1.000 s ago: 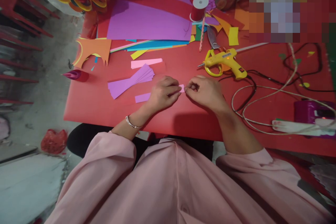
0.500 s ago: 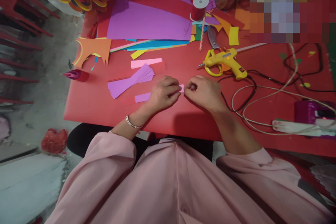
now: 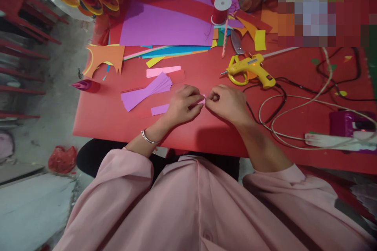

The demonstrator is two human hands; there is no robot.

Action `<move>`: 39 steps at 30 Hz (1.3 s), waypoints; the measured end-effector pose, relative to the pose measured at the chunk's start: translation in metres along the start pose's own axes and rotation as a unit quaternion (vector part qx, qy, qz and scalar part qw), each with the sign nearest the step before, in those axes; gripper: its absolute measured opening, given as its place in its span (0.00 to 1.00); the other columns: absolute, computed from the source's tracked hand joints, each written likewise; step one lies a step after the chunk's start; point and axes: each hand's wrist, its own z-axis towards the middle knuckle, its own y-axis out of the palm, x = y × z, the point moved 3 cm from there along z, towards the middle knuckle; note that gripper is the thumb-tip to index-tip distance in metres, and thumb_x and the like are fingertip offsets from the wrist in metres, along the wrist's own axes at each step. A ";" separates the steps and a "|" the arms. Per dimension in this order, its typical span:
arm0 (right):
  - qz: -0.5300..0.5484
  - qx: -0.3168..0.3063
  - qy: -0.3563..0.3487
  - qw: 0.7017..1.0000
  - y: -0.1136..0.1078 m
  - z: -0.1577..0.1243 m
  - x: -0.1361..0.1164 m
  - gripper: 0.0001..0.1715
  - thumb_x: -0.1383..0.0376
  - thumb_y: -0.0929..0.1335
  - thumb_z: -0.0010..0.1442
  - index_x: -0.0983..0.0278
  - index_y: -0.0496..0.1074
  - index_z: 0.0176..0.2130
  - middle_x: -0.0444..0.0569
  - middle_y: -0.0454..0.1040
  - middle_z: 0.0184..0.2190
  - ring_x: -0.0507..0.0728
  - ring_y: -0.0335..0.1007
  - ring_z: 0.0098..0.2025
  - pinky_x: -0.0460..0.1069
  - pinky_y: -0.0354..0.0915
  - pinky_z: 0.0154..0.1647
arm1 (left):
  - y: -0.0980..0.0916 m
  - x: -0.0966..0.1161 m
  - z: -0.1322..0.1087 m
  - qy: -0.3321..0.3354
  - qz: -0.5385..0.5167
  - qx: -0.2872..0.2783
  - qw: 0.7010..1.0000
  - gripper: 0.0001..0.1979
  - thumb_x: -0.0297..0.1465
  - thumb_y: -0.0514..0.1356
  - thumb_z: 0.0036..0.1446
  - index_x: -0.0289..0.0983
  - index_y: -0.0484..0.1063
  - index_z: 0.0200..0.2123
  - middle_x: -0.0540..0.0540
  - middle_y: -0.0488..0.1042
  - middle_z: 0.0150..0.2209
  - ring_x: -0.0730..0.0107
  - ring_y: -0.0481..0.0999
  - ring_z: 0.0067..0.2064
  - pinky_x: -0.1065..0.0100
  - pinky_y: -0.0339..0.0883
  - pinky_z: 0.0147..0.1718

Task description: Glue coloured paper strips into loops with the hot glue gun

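The left hand point(image 3: 184, 105) and right hand point(image 3: 229, 102) stay low on the red table point(image 3: 103, 119), both pinching the purple strip point(image 3: 160, 109). The right hand has edged slightly closer, so less strip shows between them. Its free end lies flat beside the left hand.

Right hand point(image 3: 227, 104) nearer left hand point(image 3: 183, 106)

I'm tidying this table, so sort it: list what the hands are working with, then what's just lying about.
In hand: left hand, right hand, pink strip pinched between them.
Lying about: purple strips, glue gun, scissors, spool, purple sheet, orange cut-out.
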 end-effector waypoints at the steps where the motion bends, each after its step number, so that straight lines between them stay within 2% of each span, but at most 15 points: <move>1: 0.000 0.001 -0.001 1.000 0.000 0.000 0.000 0.05 0.62 0.70 0.59 0.59 0.75 0.30 0.48 0.82 0.38 0.57 0.71 0.37 0.52 0.48 0.31 | 0.000 0.000 0.000 0.003 -0.001 0.003 1.000 0.10 0.34 0.62 0.68 0.39 0.83 0.46 0.40 0.80 0.45 0.56 0.78 0.48 0.53 0.72 0.49; 9: -0.010 0.000 -0.002 1.000 -0.001 0.000 -0.001 0.05 0.63 0.70 0.59 0.59 0.74 0.30 0.48 0.82 0.37 0.57 0.71 0.37 0.52 0.48 0.31 | -0.001 0.002 0.001 -0.013 -0.003 -0.008 1.000 0.10 0.34 0.63 0.66 0.40 0.83 0.46 0.40 0.80 0.45 0.55 0.77 0.48 0.52 0.72 0.49; 19: -0.010 0.001 -0.006 1.000 0.001 0.001 0.001 0.05 0.63 0.70 0.59 0.59 0.74 0.30 0.47 0.81 0.36 0.57 0.71 0.37 0.53 0.49 0.31 | -0.001 0.002 0.001 0.007 -0.012 0.009 1.000 0.10 0.32 0.63 0.65 0.39 0.83 0.46 0.40 0.79 0.44 0.56 0.77 0.47 0.53 0.72 0.48; 25: -0.010 0.006 -0.010 1.000 0.001 0.000 0.002 0.05 0.63 0.70 0.59 0.59 0.74 0.30 0.47 0.81 0.36 0.57 0.71 0.37 0.53 0.49 0.31 | 0.000 0.001 0.001 -0.016 -0.014 -0.013 1.000 0.10 0.33 0.63 0.65 0.40 0.82 0.46 0.40 0.79 0.45 0.55 0.77 0.48 0.51 0.72 0.49; 31: -0.008 0.004 -0.012 1.000 0.001 -0.002 0.000 0.05 0.63 0.70 0.59 0.59 0.73 0.30 0.46 0.81 0.36 0.57 0.72 0.37 0.53 0.49 0.32 | -0.001 0.002 0.001 0.004 -0.020 0.005 1.000 0.10 0.31 0.63 0.64 0.39 0.83 0.47 0.40 0.79 0.45 0.56 0.76 0.48 0.52 0.72 0.49; 39: -0.009 -0.001 -0.015 1.000 -0.001 -0.001 -0.001 0.05 0.63 0.70 0.58 0.59 0.73 0.30 0.47 0.81 0.36 0.58 0.73 0.39 0.53 0.50 0.32 | -0.001 0.001 0.001 -0.003 -0.018 0.004 1.000 0.11 0.30 0.63 0.63 0.39 0.83 0.46 0.40 0.79 0.45 0.56 0.76 0.48 0.52 0.72 0.48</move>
